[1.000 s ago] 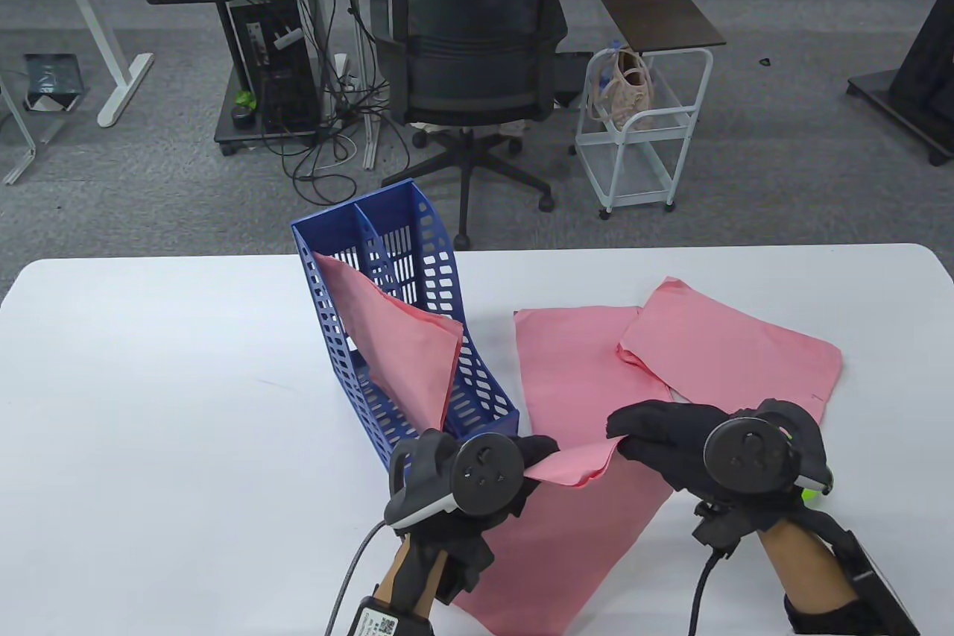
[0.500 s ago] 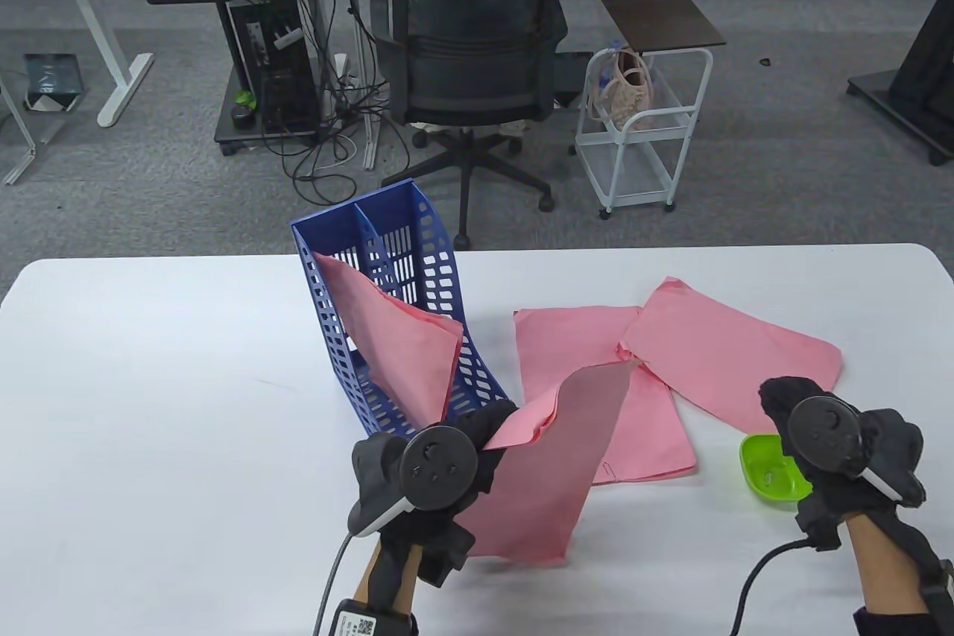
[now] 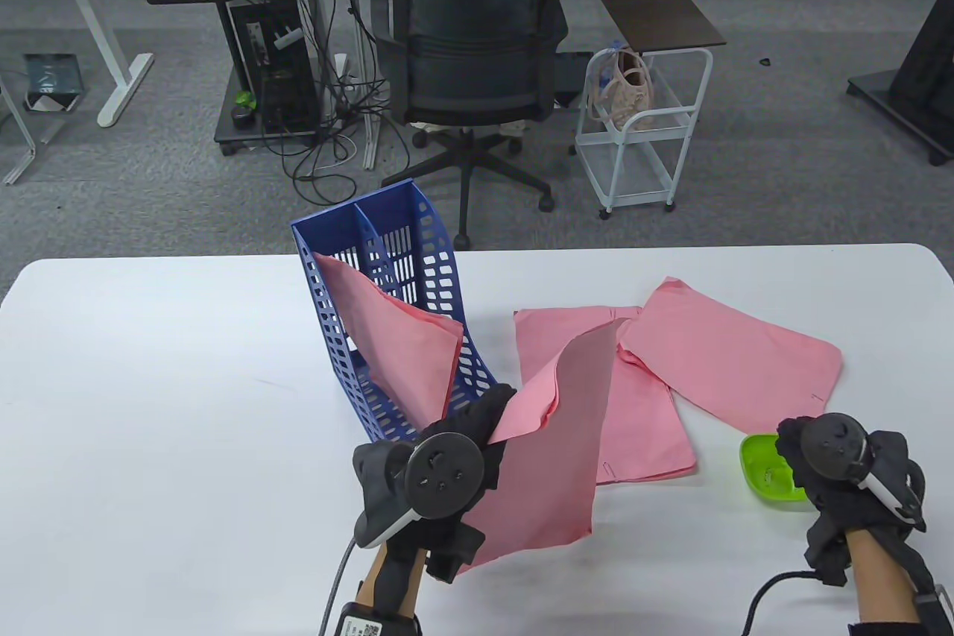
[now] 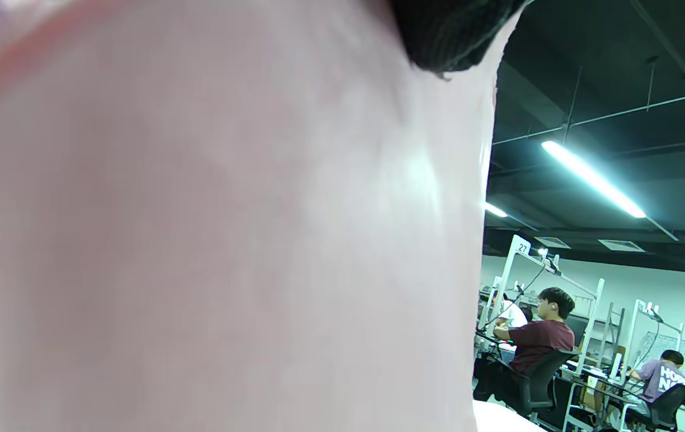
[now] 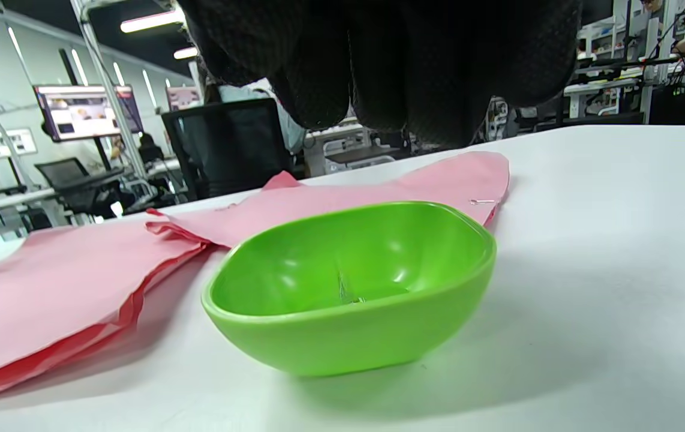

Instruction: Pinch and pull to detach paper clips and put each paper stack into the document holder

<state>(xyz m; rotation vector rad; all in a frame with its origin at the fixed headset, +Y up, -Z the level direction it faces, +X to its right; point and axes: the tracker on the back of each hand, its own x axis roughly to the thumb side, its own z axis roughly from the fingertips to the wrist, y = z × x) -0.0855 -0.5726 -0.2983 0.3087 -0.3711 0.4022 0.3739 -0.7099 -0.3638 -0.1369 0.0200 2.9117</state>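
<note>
My left hand [image 3: 498,414] pinches the near corner of a pink paper stack [image 3: 559,442] and holds it tilted up off the table, just right of the blue document holder [image 3: 387,271]. Another pink stack [image 3: 406,353] leans inside the holder. That lifted paper [image 4: 198,240] fills the left wrist view, with one gloved fingertip [image 4: 450,30] on it. My right hand [image 3: 809,461] hovers over a green bowl [image 3: 764,476], fingers [image 5: 378,60] hanging loose and holding nothing. A paper clip [image 5: 348,288] lies in the bowl [image 5: 348,336].
Two more pink stacks lie flat on the white table [image 3: 149,405]: one in the middle [image 3: 648,427], one at the right [image 3: 738,360] with a clip [image 5: 485,202] at its near corner. An office chair [image 3: 477,54] and a white cart [image 3: 641,129] stand beyond the far edge.
My right hand let go of the stack's corner and moved right, over the green bowl. The left hand raised the stack and swung it more upright beside the holder.
</note>
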